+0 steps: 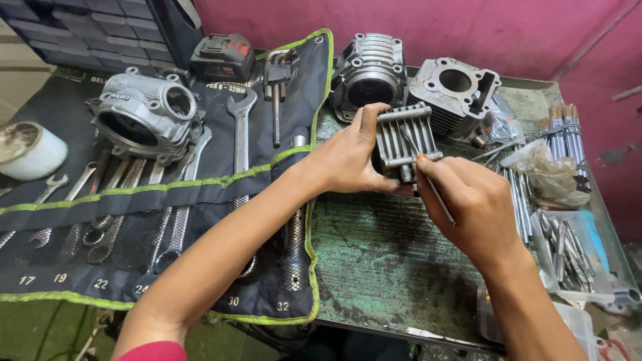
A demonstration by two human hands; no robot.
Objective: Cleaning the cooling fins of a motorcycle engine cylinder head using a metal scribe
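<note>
Left hand (348, 160) fingers grip the finned cylinder block (404, 144) — right hand (468, 200) pinches a thin tool (438, 194) against it.

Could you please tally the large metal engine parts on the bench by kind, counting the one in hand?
Finned engine cylinders: 3, one held in the left hand, two at the back
Engine cylinder heads: 1, on the tool roll
Total: 4
</note>
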